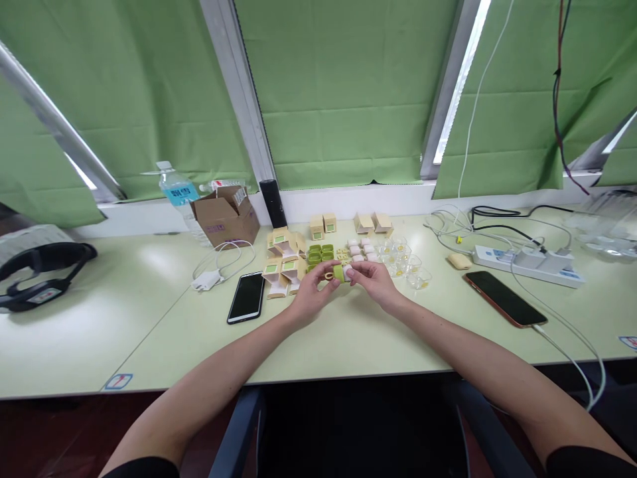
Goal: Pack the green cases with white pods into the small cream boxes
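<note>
One green-and-white piece (340, 273), over the table (348, 352), grasped by both grips, left hand (312, 292) and right hand (377, 284). Beyond the piece are four small cartons (317, 228); one phone (247, 297) lies to each side of it. Green cups (327, 248) behind it are partly hidden by the left hand; clear cups (414, 265) at its right overlap, their number unclear

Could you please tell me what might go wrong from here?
The small green-and-white piece is held by the fingertips of the left hand and right hand, so it could slip. The clear rounded pieces sit close beside the right hand and might get knocked. The white charging cable droops past the table edge, so a snag could drag the plugged-in phone.
</note>
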Demonstrator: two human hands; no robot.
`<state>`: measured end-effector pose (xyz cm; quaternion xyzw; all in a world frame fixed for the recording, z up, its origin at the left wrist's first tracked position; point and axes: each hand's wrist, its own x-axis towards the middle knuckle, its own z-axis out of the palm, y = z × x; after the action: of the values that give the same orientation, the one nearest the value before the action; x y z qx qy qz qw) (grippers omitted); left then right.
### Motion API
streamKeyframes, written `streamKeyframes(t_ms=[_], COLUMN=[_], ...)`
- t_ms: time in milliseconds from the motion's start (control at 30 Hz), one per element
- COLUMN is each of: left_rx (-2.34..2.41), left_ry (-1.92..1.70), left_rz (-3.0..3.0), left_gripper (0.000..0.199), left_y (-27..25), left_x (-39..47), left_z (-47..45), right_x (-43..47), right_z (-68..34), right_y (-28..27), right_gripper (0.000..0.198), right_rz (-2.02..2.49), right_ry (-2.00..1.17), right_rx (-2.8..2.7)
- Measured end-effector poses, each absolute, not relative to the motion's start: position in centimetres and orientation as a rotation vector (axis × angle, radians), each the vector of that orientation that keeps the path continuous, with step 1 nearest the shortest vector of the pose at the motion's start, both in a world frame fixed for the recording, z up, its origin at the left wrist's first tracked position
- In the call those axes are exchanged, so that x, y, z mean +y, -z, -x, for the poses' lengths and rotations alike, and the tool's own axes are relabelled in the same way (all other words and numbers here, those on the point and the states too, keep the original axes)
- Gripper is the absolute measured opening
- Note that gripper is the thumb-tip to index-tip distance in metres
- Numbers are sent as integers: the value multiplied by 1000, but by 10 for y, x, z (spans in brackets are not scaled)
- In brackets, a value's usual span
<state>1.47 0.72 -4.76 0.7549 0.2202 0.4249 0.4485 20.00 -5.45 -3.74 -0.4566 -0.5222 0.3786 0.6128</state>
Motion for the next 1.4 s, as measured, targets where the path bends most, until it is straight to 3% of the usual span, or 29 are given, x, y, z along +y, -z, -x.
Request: streamKeyframes(t_ms=[233,500,767,867,1100,1200,1400], left_rx=[589,559,654,679,499,474,488], left_ry=[-1154,-1196,-1186,-1139,-906,-869,-842], left_rz=[-2105,-2282,-2109,-1876,-1552,-1519,-1517], left_gripper=[51,43,54,50,42,44,53], left_y=[50,47,51,49,39,40,43], left_x=[-3,-4,-3,2,8,5,1], left_z=[-16,-18,-19,-21,-25,-26,-28], right_x=[-54,-56,-65,-68,-70,-69,-61], right_z=[-192,-185,-182,-186,-199,-198,-198], right_y=[43,42,41,44,46,44,51], right_gripper=[45,48,53,47,29,25,24], right_rz=[1034,996,971,1015,1141,1126,1097], right_ry=[-876,-1047,-1035,-838,345,481,432], right_rx=[-1156,-1082,-1208,-1455,-1890,-1907,-1921])
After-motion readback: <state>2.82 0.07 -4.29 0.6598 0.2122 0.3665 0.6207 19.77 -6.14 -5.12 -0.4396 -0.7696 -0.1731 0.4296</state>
